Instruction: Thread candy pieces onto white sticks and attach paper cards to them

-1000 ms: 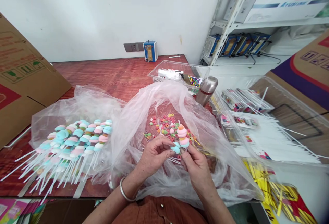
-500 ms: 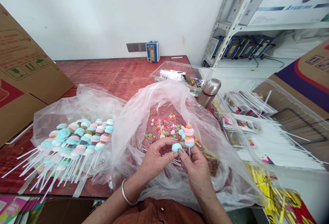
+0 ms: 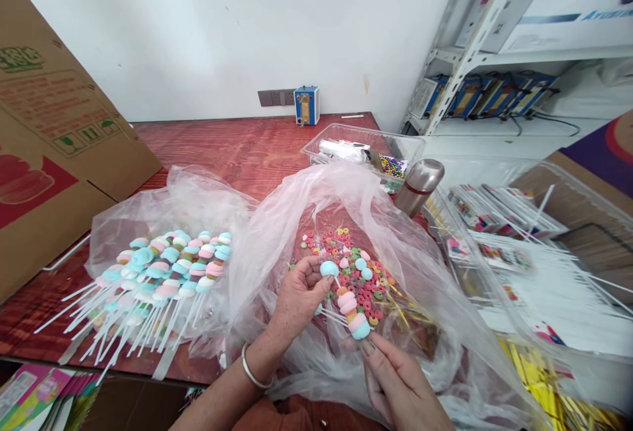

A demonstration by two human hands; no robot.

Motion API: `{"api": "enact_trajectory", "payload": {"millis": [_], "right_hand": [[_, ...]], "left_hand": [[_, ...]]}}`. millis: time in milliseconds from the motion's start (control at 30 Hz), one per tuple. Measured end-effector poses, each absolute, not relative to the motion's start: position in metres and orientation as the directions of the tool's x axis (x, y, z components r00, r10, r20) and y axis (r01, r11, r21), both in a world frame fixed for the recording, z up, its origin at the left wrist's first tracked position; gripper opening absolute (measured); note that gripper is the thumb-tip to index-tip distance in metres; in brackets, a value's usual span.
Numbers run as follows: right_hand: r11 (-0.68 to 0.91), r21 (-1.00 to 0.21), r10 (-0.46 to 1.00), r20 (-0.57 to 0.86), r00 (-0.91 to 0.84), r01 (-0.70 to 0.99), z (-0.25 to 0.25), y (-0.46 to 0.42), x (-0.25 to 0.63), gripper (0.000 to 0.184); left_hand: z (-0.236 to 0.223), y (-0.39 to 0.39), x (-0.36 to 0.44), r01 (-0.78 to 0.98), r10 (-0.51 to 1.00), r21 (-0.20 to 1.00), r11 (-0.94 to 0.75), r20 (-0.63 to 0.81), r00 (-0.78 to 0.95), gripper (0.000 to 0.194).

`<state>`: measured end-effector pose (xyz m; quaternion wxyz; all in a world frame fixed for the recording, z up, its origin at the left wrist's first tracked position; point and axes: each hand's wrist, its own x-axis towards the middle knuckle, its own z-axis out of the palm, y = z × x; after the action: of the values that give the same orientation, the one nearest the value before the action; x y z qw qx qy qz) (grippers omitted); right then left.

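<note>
Left hand [image 3: 297, 292] pinches blue candy [image 3: 329, 268]; right hand [image 3: 395, 385] pinches skewer [image 3: 352, 312].

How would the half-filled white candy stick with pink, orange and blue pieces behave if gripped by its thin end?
The candy stick probably feels light. Held in the right hand, its soft-looking stacked pieces may slide along the smooth shaft. The thin stick likely flexes a little.

Pastel blue, pink and orange candy skewer [image 3: 352, 312]; multicoloured candy rings [image 3: 357, 271]; red-brown wooden table [image 3: 217, 147].

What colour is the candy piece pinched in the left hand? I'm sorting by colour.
Light blue candy piece, clearest in the head view.
</note>
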<state>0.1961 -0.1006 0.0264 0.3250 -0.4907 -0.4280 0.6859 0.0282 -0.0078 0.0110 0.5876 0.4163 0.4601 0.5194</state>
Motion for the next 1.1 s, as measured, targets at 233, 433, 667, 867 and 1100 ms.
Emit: {"api": "enact_trajectory", "payload": {"millis": [233, 433, 667, 867, 1100], "right_hand": [[-0.478, -0.872, 0.862, -0.443, -0.246, -0.104, 0.033, -0.099, 0.191, 0.048], [-0.547, -0.794, 0.835, -0.496, -0.239, -0.265, 0.031, -0.107, 0.179, 0.048], [-0.529, -0.798, 0.848, -0.497, -0.184, -0.287, 0.029, -0.109, 0.166, 0.052], [-0.493, -0.824, 0.870, -0.458, -0.184, -0.280, 0.031, -0.104, 0.166, 0.045], [-0.254, -0.964, 0.965, -0.258, -0.039, 0.077, 0.025, -0.097, 0.165, 0.041]], "left_hand": [[0.013, -0.013, 0.031, -0.203, 0.993, 0.974, 0.101, -0.086, 0.081, 0.029], [0.012, -0.016, 0.036, -0.213, 0.996, 0.975, 0.070, -0.057, 0.068, 0.026], [0.013, -0.017, 0.040, -0.224, 0.997, 0.974, 0.016, 0.003, 0.081, 0.021], [0.011, -0.015, 0.038, -0.222, 0.990, 0.975, -0.032, 0.061, 0.125, 0.021], [0.030, -0.017, 0.046, -0.528, 0.994, 0.843, 0.099, -0.055, 0.098, 0.020]]}}
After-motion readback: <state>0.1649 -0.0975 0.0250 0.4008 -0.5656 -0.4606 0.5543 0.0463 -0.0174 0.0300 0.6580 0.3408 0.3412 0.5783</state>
